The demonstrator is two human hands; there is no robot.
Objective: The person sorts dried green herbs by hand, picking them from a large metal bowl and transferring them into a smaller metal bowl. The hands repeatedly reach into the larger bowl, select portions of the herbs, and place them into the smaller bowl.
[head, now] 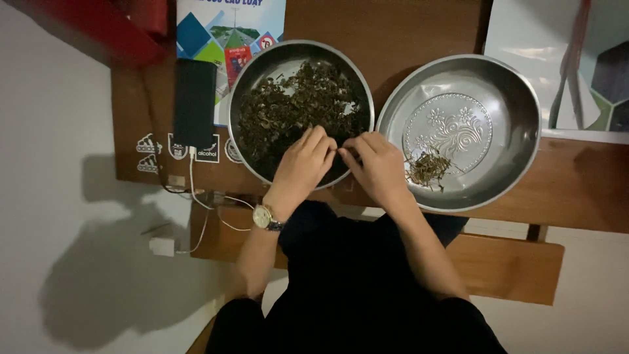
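2 shiny metal bowls (458,72) on a matt wooden table (419,33); dry, rough leaves (295,108).

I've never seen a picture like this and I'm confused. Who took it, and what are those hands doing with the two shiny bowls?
A person wears a camera on the head, so you look straight down at their own hands. The left hand, with a wristwatch, and the right hand meet, fingertips pinched over the left metal bowl full of dark dried leaves. What they pinch is too small to see. The right metal bowl holds only a few stems. Both sit on a wooden table, beside a black phone.
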